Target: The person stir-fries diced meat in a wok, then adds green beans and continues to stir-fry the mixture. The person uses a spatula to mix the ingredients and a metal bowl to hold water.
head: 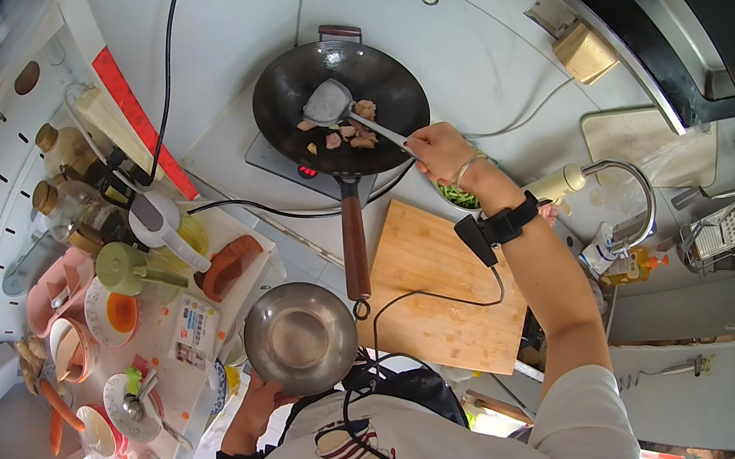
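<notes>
My right hand (440, 153) grips the handle of a metal wok spatula (327, 103), whose blade is inside a dark wok (378, 74). Pieces of pale, partly browned meat (363, 137) lie in the wok beside and below the blade. The wok sits over an induction cooktop (279, 159) with a lit red display, its wooden handle (353, 246) pointing towards me. My left hand (261, 402) holds a metal bowl (301, 335) by its rim, near my body; whether it has contents is unclear. A bowl of cut green vegetables (460, 193) is partly hidden behind my right wrist.
A wooden cutting board (436, 291) lies right of the wok handle, a black cable across it. At left, a crowded white table (181, 399) holds bowls, bottles and a green-lidded jug (126, 268). A faucet (650, 197) and a box grater (722, 232) are at right.
</notes>
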`<state>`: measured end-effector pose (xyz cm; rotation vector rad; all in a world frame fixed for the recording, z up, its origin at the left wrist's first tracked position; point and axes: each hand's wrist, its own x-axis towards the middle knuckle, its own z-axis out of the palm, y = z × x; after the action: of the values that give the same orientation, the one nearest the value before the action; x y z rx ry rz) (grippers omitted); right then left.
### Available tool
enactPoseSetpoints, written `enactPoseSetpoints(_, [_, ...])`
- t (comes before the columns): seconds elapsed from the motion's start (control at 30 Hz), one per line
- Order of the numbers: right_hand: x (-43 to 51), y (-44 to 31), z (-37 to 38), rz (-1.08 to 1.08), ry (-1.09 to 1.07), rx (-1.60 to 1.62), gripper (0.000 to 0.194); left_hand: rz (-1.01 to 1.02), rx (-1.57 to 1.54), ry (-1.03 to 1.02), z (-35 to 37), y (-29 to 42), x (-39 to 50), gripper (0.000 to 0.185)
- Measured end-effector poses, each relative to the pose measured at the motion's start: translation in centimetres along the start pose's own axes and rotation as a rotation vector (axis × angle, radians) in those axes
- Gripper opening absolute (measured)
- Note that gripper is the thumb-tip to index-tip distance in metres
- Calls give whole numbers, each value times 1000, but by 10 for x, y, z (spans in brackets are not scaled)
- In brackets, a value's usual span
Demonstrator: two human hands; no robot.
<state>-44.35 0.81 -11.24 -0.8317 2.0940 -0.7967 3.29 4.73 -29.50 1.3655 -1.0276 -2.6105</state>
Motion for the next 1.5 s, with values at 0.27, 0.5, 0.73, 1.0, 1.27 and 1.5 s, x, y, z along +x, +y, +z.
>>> enactPoseSetpoints(0.27, [-4,10,-1,-86,44,-110,28,20,-9,1,0,-2,0,67])
enactPoseSetpoints(0.5, [36,22,6,-290,247,-503,25,26,2,4,3,0,-2,68])
enactPoseSetpoints(0.73, [28,12,-2,-258,185,-473,25,46,6,46,5,2,-5,56])
enactPoseSetpoints(1.0, [-14,8,-5,-395,124,-596,24,31,1,26,5,5,-6,55])
enactPoseSetpoints(1.27, [-14,24,-18,-398,173,-380,24,8,9,-2,1,3,-5,65])
enactPoseSetpoints(1.5, [-2,35,1,-361,174,-449,27,22,-4,39,2,3,-7,54])
